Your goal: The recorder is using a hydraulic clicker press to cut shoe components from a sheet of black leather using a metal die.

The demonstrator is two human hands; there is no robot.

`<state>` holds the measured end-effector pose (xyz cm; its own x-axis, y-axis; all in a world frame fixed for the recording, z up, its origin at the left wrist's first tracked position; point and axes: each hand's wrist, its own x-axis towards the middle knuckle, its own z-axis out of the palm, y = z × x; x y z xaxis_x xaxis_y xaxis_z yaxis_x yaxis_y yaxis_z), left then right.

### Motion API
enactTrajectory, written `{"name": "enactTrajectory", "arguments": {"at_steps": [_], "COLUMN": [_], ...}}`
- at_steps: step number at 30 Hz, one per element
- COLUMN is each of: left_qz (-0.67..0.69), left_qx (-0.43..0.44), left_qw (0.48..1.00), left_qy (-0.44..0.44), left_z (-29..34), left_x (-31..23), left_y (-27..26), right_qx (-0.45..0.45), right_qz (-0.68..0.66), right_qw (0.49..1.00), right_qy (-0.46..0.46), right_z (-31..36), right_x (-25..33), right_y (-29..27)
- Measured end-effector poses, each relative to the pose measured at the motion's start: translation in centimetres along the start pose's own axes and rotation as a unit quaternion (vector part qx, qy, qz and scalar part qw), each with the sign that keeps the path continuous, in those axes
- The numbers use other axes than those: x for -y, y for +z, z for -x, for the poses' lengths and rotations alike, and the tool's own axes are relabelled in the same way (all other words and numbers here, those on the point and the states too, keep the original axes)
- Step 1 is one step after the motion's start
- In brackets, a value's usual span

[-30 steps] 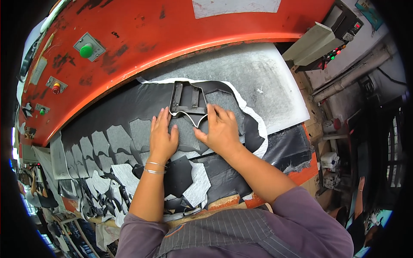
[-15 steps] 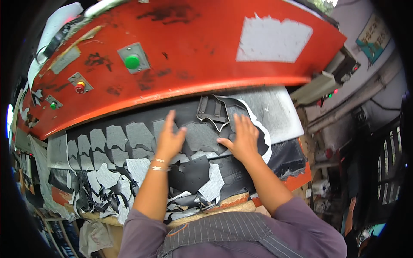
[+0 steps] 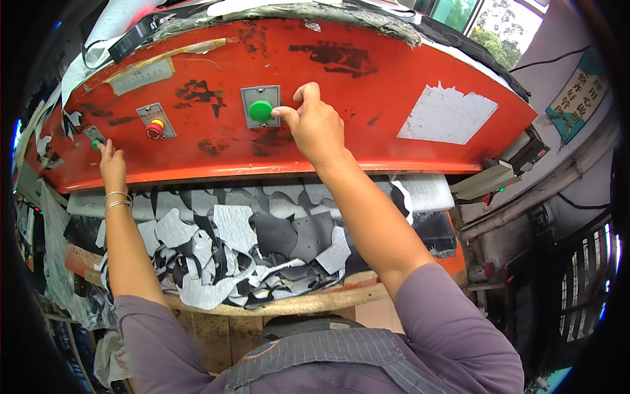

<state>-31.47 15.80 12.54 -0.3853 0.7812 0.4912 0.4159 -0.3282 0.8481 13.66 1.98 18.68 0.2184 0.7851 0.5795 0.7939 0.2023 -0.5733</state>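
Against the right edge of the larger green push button (image 3: 260, 110) rests the thumb of my right hand (image 3: 318, 131); its other fingers are curled in, with nothing visible in them. At the far left, my left hand (image 3: 113, 164) reaches up to the smaller green button (image 3: 96, 144) with its fingers stretched out at it. Both buttons sit on metal plates on the red machine front (image 3: 367, 141). Below lies a sheet with cut-out grey shapes (image 3: 282, 190), partly covered by the red front. The metal cutting die is out of sight.
Between the green buttons is a red stop button (image 3: 155, 129) with a yellow collar. Black and grey scraps (image 3: 210, 262) and dark cut pieces (image 3: 312, 236) are heaped along the near edge. A white torn patch (image 3: 449, 113) is on the machine's right side.
Both hands have left the sheet and risen to the green buttons, the left hand moving far left. The cutting die, visible on the sheet before, no longer shows; the red front covers more of the sheet.
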Motion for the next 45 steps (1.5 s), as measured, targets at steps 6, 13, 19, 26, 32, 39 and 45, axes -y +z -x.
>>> {"name": "enactTrajectory", "arguments": {"at_steps": [6, 13, 19, 26, 32, 39, 45], "left_qz": [-0.096, -0.047, -0.159, -0.163, -0.089, 0.164, 0.288], "left_qx": [0.16, 0.442, 0.415, 0.492, 0.695, 0.54, 0.517], "left_qw": [0.982, 0.888, 0.883, 0.85, 0.704, 0.791, 0.759], "left_qy": [-0.02, 0.12, 0.148, 0.094, -0.114, -0.236, -0.27], "left_z": [13.1, 40.7, 41.8, 39.6, 32.5, 31.2, 33.3], "left_x": [-0.2, -12.5, -13.7, -15.5, -17.4, -12.9, -15.2], "left_y": [-4.3, 2.3, 3.9, 4.2, 7.4, 24.5, 32.3], "right_qx": [0.131, 0.418, 0.346, 0.518, 0.316, 0.363, 0.357], "right_qz": [-0.054, 0.079, 0.132, 0.099, 0.156, -0.033, -0.326], "right_qw": [0.99, 0.901, 0.927, 0.846, 0.931, 0.922, 0.858], "right_qy": [-0.022, -0.082, -0.063, -0.076, 0.099, 0.133, 0.173], "right_z": [13.1, 29.1, 30.1, 25.9, 10.7, 4.1, 7.0], "right_x": [-1.4, -4.0, -4.4, -5.5, -12.3, -22.9, -24.9], "right_y": [-2.6, -8.3, -7.7, -9.2, -6.7, -2.3, -8.0]}}
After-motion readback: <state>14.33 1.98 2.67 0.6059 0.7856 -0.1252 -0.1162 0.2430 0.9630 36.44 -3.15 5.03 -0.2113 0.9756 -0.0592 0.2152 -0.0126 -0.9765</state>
